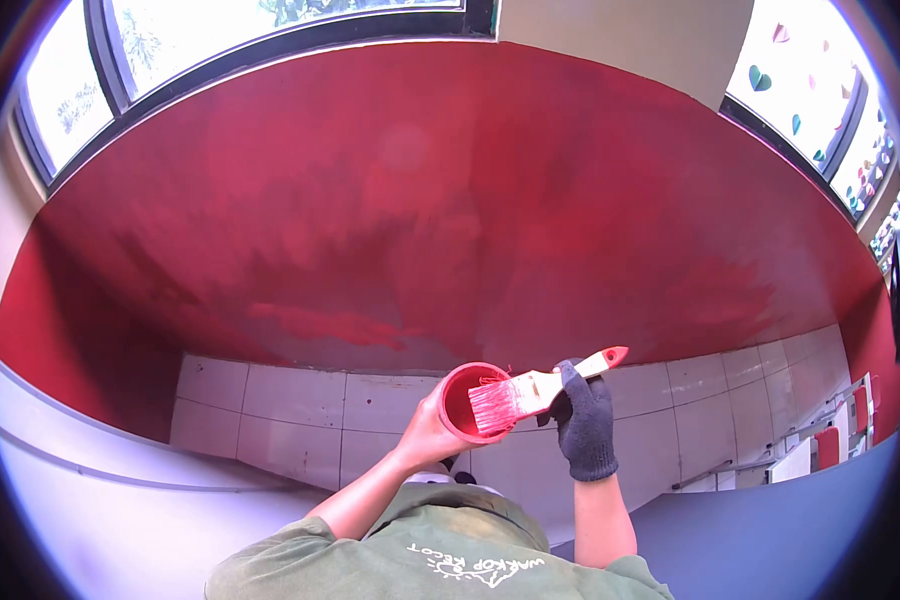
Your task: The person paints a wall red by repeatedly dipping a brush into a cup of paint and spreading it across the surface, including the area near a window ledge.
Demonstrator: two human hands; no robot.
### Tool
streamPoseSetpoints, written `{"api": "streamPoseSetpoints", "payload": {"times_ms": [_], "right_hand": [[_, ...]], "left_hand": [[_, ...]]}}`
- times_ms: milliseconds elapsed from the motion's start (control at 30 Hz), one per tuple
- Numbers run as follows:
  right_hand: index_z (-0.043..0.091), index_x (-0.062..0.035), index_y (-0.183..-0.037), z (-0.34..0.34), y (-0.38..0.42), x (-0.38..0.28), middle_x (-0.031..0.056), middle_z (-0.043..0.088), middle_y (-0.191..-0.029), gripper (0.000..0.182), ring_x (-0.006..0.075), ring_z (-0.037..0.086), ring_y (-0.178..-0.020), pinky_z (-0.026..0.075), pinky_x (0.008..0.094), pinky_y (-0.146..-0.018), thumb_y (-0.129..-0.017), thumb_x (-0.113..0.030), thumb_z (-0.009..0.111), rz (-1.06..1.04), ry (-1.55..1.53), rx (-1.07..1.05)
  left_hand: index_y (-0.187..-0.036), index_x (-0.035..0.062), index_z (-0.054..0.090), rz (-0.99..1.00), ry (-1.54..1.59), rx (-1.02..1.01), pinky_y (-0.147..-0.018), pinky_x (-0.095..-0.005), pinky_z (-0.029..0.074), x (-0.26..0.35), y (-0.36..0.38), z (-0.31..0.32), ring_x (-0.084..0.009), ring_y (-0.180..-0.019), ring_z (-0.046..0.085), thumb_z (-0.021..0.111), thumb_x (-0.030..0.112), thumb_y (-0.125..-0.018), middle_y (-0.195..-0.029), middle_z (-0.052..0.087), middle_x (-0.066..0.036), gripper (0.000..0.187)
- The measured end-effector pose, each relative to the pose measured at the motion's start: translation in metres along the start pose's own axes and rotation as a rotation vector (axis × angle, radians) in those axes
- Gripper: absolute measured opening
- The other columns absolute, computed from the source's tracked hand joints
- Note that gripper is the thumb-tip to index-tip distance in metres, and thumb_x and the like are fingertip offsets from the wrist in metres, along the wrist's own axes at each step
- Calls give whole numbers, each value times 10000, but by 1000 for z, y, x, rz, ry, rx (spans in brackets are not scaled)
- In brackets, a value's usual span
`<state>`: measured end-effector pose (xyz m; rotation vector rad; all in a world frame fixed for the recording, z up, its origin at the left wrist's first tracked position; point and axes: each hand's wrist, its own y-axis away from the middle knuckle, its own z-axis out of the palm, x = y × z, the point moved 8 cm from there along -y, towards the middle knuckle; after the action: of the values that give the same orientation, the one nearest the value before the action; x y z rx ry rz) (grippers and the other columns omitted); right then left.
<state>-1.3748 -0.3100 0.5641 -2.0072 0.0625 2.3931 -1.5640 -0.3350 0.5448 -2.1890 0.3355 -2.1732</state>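
Observation:
My bare left hand (426, 432) is wrapped round a small red paint pot (453, 377), its open mouth facing up toward me. In my right hand (584, 420), which wears a dark knitted glove, is a wide paintbrush (536, 390) gripped by its handle. The brush lies nearly level, its red-coated bristles over the right side of the pot's mouth. Red paint also smears the pale ferrule, and the handle's tip is red. Beyond both hands stands a low wall (420, 220) covered in uneven red, with a brighter wet-looking streak near its foot.
White floor tiles (290, 440) with small red spots run along the wall's base. Dark-framed windows (300, 30) sit above the red area. At right are white and red chairs (827, 447) and a grey surface (730, 530); a pale ledge (120, 480) curves along the left.

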Motion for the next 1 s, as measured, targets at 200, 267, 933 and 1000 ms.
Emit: {"api": "streamPoseSetpoints", "payload": {"times_ms": [200,267,933,1000], "right_hand": [[523,2,-983,4,-8,10,105,578,-787,194,169,600,-617,491,289,-488,-909,-177,535,131,-178,-32],[522,2,-987,7,-11,13,108,579,-794,193,172,597,-620,496,297,-497,-909,-174,534,214,-290,-56],[514,28,-1064,29,-26,-6,129,600,-894,278,194,603,-715,509,319,-568,-898,-192,551,281,-331,-456],[512,27,-1068,29,-25,-6,129,600,-902,282,197,605,-718,512,321,-572,-896,-191,559,262,-323,-450]], "left_hand": [[-1212,53,515,-38,-23,51,-923,-346,464,-12,0,-2,-188,-1070,581,874,172,-566,-1152,601,-89,749],[-1211,51,515,-40,-39,77,-922,-343,465,-12,3,-4,-187,-1070,581,874,168,-566,-1150,602,-88,747],[-1213,45,486,84,-269,266,-893,-336,481,28,6,-2,-181,-1039,589,888,100,-520,-1122,612,-87,803],[-1212,43,485,77,-222,262,-889,-340,482,27,7,-3,-184,-1033,590,888,88,-515,-1120,610,-84,806]]}}
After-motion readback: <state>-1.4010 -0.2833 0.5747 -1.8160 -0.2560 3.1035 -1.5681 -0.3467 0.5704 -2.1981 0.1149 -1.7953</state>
